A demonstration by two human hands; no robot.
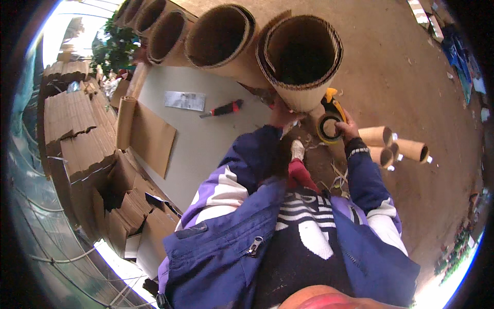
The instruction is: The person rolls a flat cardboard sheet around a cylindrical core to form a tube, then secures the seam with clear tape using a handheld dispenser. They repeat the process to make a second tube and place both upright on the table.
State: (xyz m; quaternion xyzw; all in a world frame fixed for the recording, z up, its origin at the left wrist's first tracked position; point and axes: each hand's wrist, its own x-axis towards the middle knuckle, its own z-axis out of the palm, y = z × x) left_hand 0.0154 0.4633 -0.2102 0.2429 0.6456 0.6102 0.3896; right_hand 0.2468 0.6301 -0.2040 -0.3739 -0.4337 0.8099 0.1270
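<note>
A tall rolled cardboard tube [303,98] stands at the table's edge, its open dark end toward me. My left hand [282,114] is pressed round its lower near side, with its fingers partly hidden. My right hand [349,127] grips a yellow and black tape dispenser [334,110] beside the tube's lower right. A ring-shaped roll of tape sits in the dispenser. More cardboard tubes [218,38] stand in a row to the left of this one.
On the grey tabletop [175,134] lie a black and red utility knife [225,109], a silvery flat sheet [185,101] and a partly rolled cardboard sheet [152,136]. Stacked cardboard [77,123] fills the left. Smaller taped tubes [378,136] lie on the dirt floor [411,92] at right.
</note>
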